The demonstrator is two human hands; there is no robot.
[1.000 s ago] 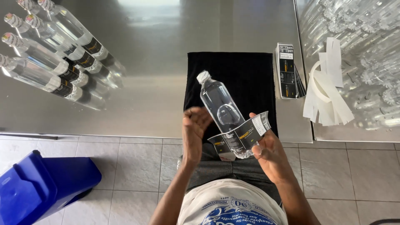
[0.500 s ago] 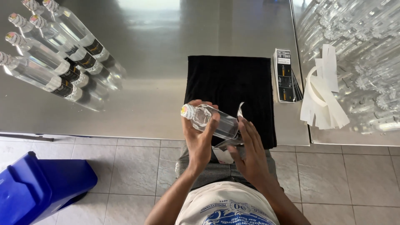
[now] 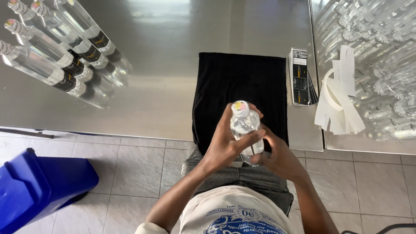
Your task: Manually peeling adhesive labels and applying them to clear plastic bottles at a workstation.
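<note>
Seen from above at a steel tabletop [image 3: 173,65], I hold a clear plastic bottle [image 3: 245,130] upright between both hands, over the near edge of a black cloth [image 3: 242,78] and just above my lap. My left hand [image 3: 225,143] wraps the bottle's body, its fingers [image 3: 250,138] curled across the front and pressed against the plastic below the white cap [image 3: 239,108]; my right hand [image 3: 279,156] cups the lower part from the other side, its fingers hidden behind the bottle, so I cannot tell how they lie. The label around the lower half is mostly covered by my hands, and I cannot see whether its seam has closed. To do this well, I judge that I should keep the bottle steady with the left hand and smooth the label round with the right, pressing from the middle outwards so no crease or bubble stays, and keeping its edge level with the base. A stack of dark labels [image 3: 300,76] lies just beside the cloth on the right, white backing strips [image 3: 338,95] next to it; labelled bottles [image 3: 65,56] lie in a row at far left, and a blue bin [image 3: 39,186] stands on the tiled floor
</note>
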